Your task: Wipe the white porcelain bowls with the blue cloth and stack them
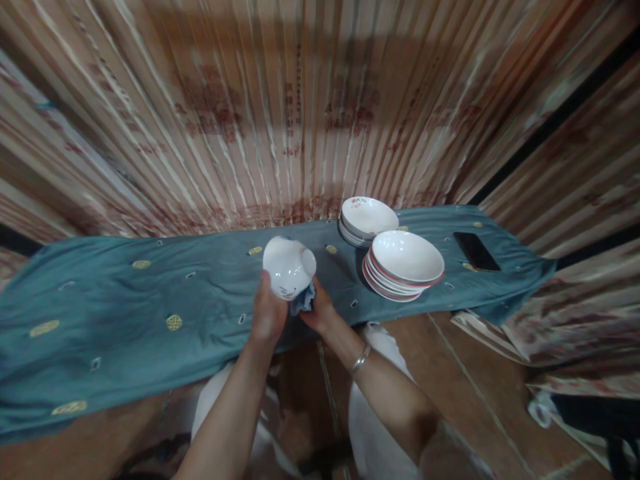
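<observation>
A white bowl (pixel 287 265) is tilted on its side above the cloth-covered table, its foot ring turned to the right. My left hand (pixel 269 312) grips the bowl by its left, lower side. Bunched in my right hand (pixel 320 308) is a blue-grey cloth (pixel 304 300), pressed against the bowl's lower right side. The fingertips of both hands are partly hidden behind the bowl and the cloth.
Right of my hands stands a stack of white bowls with red rims (pixel 405 260). Behind it is a stack of shallow flowered dishes (pixel 369 217). A black phone (pixel 476 251) lies farther right on the green tablecloth (pixel 210 287). Pleated curtains (pixel 280 120) hang behind the table.
</observation>
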The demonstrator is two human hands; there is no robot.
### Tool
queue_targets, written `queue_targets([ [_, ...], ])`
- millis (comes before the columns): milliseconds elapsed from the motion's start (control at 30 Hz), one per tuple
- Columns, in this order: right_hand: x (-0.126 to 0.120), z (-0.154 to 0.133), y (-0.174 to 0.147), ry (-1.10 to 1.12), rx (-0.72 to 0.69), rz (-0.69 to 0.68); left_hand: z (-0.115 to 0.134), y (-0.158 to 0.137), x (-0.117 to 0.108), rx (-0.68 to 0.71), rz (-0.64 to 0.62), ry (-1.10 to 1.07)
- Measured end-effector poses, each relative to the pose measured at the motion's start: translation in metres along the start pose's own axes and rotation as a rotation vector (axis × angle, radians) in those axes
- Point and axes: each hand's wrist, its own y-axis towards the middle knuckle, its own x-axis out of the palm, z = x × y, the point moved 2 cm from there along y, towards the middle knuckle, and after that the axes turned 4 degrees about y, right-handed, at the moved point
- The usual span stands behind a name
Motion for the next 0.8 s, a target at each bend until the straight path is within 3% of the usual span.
queue_targets([
  [367,-0.015,-0.010,0.016,-0.122,-0.254,0.089,-0.007,-0.001,-0.002,-0.162,-0.073,-0.124],
  [600,-0.021,0.002,0.005,-0.757,-0.628,-0.026,0.001,-0.001,-0.001,-0.271,0.121,-0.265],
  [800,-0.021,0.014,-0.016,-1.157,-0.883,-0.136,0.000,0.003,-0.006,-0.252,0.141,-0.249],
])
